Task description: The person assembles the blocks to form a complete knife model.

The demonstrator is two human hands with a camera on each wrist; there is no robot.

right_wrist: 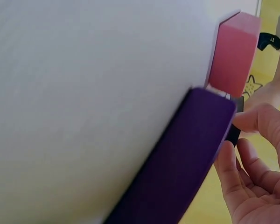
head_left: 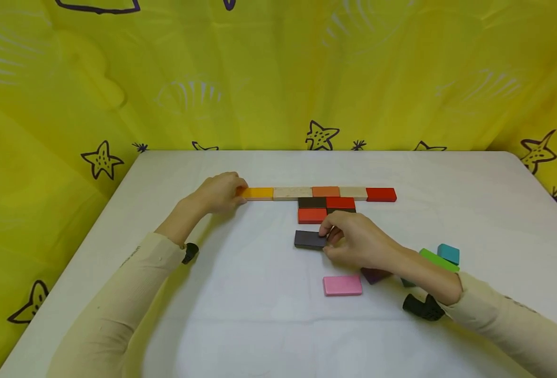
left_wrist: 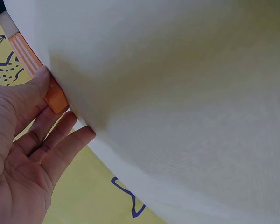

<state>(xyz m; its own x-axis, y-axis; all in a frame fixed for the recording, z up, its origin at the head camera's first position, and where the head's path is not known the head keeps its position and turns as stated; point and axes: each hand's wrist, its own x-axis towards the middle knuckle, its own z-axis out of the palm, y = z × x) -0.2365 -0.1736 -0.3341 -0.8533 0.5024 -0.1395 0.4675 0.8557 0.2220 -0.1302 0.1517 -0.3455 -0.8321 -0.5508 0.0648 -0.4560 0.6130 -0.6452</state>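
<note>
My left hand (head_left: 223, 193) pinches the outer end of a yellow-orange block (head_left: 259, 193) at the left of a straight row. In the left wrist view its thumb lies on the striped orange block (left_wrist: 28, 56), with fingertips at the far side. The row continues with a plain wooden block (head_left: 292, 193), an orange one (head_left: 325, 191), another plain one and a red block (head_left: 380, 195). Just in front of the row's middle sit red and dark blocks in two short rows. My right hand (head_left: 361, 239) pinches the right end of a dark grey block (head_left: 309, 239).
A pink block (head_left: 342, 285) lies nearer the front. Partly behind the right forearm are a purple block (head_left: 375, 275), a bright green one (head_left: 439, 259) and a teal one (head_left: 449, 253). A yellow patterned cloth (head_left: 259, 73) hangs behind the white table (head_left: 240, 315).
</note>
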